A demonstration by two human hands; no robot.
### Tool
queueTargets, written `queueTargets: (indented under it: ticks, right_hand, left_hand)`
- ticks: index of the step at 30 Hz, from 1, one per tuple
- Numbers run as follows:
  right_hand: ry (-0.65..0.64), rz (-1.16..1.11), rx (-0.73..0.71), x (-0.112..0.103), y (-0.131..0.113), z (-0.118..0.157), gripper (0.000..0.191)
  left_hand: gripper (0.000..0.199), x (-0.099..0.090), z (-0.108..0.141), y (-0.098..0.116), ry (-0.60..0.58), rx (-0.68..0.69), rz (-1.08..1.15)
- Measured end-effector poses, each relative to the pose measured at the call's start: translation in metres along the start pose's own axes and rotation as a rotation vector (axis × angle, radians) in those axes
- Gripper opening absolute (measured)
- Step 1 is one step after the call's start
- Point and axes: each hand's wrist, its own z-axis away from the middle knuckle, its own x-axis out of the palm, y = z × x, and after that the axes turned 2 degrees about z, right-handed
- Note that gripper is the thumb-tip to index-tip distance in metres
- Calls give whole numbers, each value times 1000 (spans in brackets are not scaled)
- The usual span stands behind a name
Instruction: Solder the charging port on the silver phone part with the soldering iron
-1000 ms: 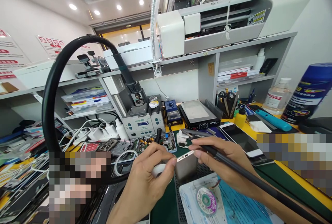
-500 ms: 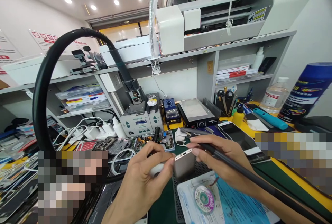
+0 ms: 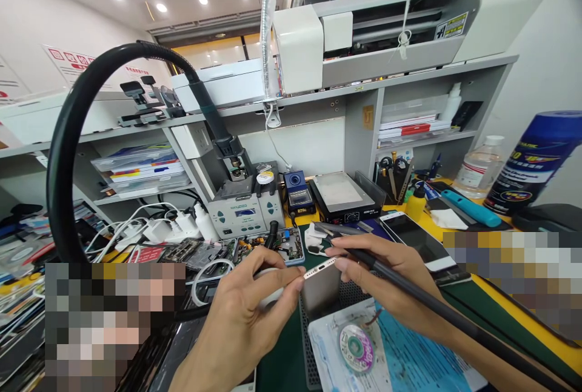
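Observation:
A phone (image 3: 321, 295) stands on end between my hands, its bottom edge with the charging port turned up. My left hand (image 3: 245, 301) pinches its left corner between thumb and fingers; a pale rounded thing behind those fingers is mostly hidden. My right hand (image 3: 386, 277) grips the right corner with the thumb and fingertips. Across that hand lies a long black pen-like tool (image 3: 422, 298), held under the index finger and running to the lower right. Below the phone, a round spool of desoldering wick (image 3: 355, 348) rests on a blue and white packet (image 3: 409, 343).
Behind the hands lie an opened circuit board tray (image 3: 291, 245) and a hot air station (image 3: 248, 213). A heating plate (image 3: 345, 195) stands at the back. At right are a white phone (image 3: 418, 240), a clear bottle (image 3: 479, 168) and a blue spray can (image 3: 534, 162). A black hose (image 3: 61, 137) arches at left.
The view has shifted slightly. Both hands keep their hold on the phone, and the black tool stays in my right hand.

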Motion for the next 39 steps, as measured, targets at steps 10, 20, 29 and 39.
queueTargets:
  ticks: [10, 20, 29, 39]
  right_hand:
    - [-3, -35, -1, -1, 3, 2, 26]
    - [72, -600, 237, -24, -15, -1, 21]
    - [46, -393, 343, -15, -31, 12, 12]
    - [110, -181, 206, -12, -30, 14, 13]
  left_hand:
    - [27, -6, -7, 2, -96, -28, -13]
    - [26, -10, -5, 4, -103, -37, -33]
    - [26, -9, -3, 5, -87, -23, -67]
    - [26, -10, -5, 9, -74, -4, -82]
